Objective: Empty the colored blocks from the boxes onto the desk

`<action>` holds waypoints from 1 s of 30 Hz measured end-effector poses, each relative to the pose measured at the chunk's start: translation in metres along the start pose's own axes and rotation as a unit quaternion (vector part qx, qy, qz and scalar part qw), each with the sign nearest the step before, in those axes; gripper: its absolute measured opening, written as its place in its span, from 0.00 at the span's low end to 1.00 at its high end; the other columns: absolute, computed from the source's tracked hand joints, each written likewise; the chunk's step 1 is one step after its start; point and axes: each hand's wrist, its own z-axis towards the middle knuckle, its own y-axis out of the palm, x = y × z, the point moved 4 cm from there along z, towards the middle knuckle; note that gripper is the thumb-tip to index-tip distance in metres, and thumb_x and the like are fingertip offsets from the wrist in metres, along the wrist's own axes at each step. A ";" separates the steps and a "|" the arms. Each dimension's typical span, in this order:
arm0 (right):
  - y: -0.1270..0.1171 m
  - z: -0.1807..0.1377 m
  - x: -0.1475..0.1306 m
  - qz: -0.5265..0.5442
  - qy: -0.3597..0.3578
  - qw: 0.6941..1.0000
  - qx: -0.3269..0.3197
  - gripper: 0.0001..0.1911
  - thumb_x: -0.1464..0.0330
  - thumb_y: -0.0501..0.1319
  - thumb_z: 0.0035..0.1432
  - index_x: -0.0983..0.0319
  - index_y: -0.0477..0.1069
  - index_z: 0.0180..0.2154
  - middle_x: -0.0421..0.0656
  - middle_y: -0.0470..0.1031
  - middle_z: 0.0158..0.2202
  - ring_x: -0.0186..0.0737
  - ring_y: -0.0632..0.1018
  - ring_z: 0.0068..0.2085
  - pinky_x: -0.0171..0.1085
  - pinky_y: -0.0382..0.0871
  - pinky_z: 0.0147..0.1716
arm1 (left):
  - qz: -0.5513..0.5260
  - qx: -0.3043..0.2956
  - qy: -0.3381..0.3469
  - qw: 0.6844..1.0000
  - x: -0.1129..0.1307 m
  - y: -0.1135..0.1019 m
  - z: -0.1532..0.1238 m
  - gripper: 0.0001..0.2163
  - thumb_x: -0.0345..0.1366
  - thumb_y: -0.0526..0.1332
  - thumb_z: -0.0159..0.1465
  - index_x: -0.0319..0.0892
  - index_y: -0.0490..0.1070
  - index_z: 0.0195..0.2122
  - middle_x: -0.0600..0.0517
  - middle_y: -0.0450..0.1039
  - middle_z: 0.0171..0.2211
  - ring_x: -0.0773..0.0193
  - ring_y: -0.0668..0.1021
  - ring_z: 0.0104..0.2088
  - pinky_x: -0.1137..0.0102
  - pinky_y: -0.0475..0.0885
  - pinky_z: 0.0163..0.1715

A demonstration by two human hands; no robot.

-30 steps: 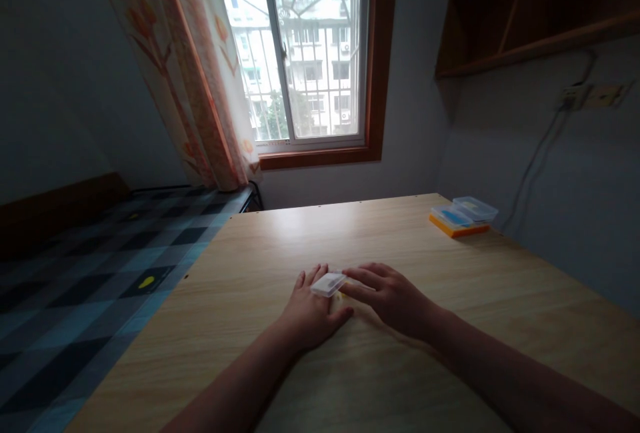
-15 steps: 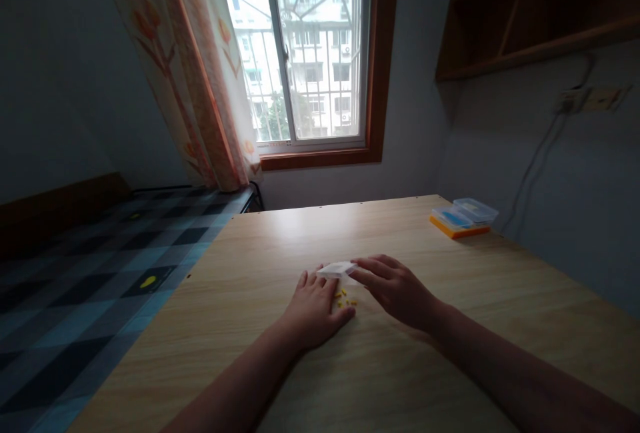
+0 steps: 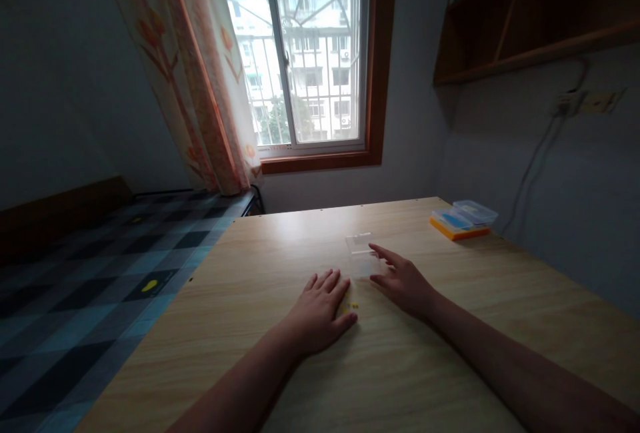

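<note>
My left hand [image 3: 319, 310] lies flat on the wooden desk [image 3: 450, 353], fingers stretched out, palm down. Several tiny yellow pieces [image 3: 352, 305] lie on the wood at its fingertips, some hidden under the fingers. My right hand [image 3: 403, 281] rests to the right with its fingers extended, the fingertips touching a small clear plastic box [image 3: 361, 253]. The box stands open on the desk, its lid up at the far side.
A stack of small plastic boxes [image 3: 463, 218], orange, blue and clear, sits at the desk's far right near the wall. A bed with a checked blanket [image 3: 100, 273] borders the desk's left edge. Behind are a window [image 3: 300, 53], a curtain [image 3: 195, 73] and a wall shelf [image 3: 540, 13].
The clear box was held over my left hand, tipped out yellow pieces, then moved away to the far side. It now stands open on the desk. My left hand stayed flat.
</note>
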 end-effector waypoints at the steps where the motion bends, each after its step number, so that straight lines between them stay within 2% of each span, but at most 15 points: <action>1: 0.000 0.001 0.004 -0.005 0.015 1.000 0.000 0.35 0.67 0.65 0.56 0.59 0.63 0.65 0.50 0.71 0.60 0.50 0.72 0.61 0.52 0.64 0.62 | -0.002 -0.001 0.009 1.000 0.000 0.000 0.000 0.32 0.52 0.56 0.68 0.44 0.56 0.70 0.41 0.50 0.71 0.46 0.52 0.71 0.48 0.47 0.68; 6: 0.003 0.006 0.011 -0.035 0.034 0.999 -0.022 0.36 0.65 0.64 0.58 0.63 0.60 0.67 0.53 0.71 0.60 0.50 0.74 0.60 0.51 0.66 0.61 | -0.012 -0.008 0.052 0.999 0.005 -0.002 -0.002 0.27 0.48 0.53 0.71 0.46 0.57 0.69 0.43 0.50 0.71 0.49 0.54 0.71 0.50 0.48 0.69; 11: 0.010 0.007 0.012 -0.080 0.018 0.996 -0.044 0.36 0.66 0.62 0.59 0.65 0.59 0.67 0.53 0.66 0.64 0.52 0.68 0.64 0.53 0.60 0.64 | -0.020 -0.028 0.078 0.996 0.015 -0.007 -0.004 0.27 0.45 0.53 0.71 0.43 0.56 0.70 0.42 0.50 0.71 0.50 0.54 0.71 0.52 0.48 0.69; 17: 0.017 0.019 0.014 -0.118 -0.008 0.991 -0.067 0.33 0.65 0.61 0.60 0.64 0.62 0.66 0.53 0.70 0.61 0.52 0.72 0.59 0.50 0.64 0.60 | -0.050 -0.018 0.116 0.992 0.023 -0.005 -0.008 0.26 0.44 0.54 0.71 0.46 0.58 0.69 0.45 0.53 0.71 0.50 0.56 0.70 0.51 0.49 0.69; 19: 0.021 0.029 0.015 -0.127 -0.018 0.989 -0.077 0.33 0.64 0.61 0.61 0.64 0.63 0.65 0.53 0.74 0.57 0.50 0.74 0.57 0.48 0.66 0.58 | -0.088 0.007 0.129 0.988 0.024 -0.006 -0.007 0.24 0.44 0.54 0.71 0.47 0.61 0.67 0.48 0.59 0.69 0.52 0.60 0.69 0.54 0.52 0.69; 21: 0.028 0.042 0.016 -0.136 -0.026 0.987 -0.086 0.32 0.64 0.61 0.61 0.63 0.63 0.66 0.52 0.76 0.54 0.49 0.75 0.54 0.46 0.67 0.56 | -0.125 0.048 0.123 0.983 0.020 -0.010 -0.005 0.21 0.43 0.52 0.72 0.48 0.66 0.65 0.50 0.66 0.65 0.55 0.67 0.65 0.59 0.59 0.67; 24: 0.044 0.063 0.014 -0.148 -0.041 0.983 -0.098 0.32 0.63 0.61 0.62 0.62 0.63 0.66 0.52 0.75 0.54 0.50 0.75 0.55 0.46 0.66 0.57 | -0.139 0.133 0.064 0.979 0.000 -0.018 0.003 0.21 0.40 0.43 0.74 0.45 0.72 0.59 0.48 0.74 0.58 0.58 0.74 0.58 0.63 0.68 0.60; 27: 0.061 0.079 0.007 -0.153 -0.067 0.980 -0.112 0.31 0.61 0.60 0.63 0.62 0.64 0.65 0.54 0.74 0.57 0.53 0.72 0.59 0.50 0.63 0.59 | -0.120 0.214 -0.017 0.969 -0.031 -0.023 0.011 0.23 0.38 0.41 0.74 0.40 0.75 0.54 0.43 0.75 0.54 0.55 0.74 0.57 0.58 0.68 0.60; 30: 0.070 0.086 0.000 -0.153 -0.097 0.976 -0.120 0.30 0.60 0.60 0.64 0.61 0.64 0.65 0.53 0.72 0.59 0.54 0.73 0.59 0.49 0.64 0.59 | -0.090 0.251 -0.074 0.961 -0.058 -0.020 0.014 0.21 0.38 0.44 0.73 0.38 0.73 0.56 0.41 0.71 0.58 0.51 0.70 0.61 0.54 0.64 0.63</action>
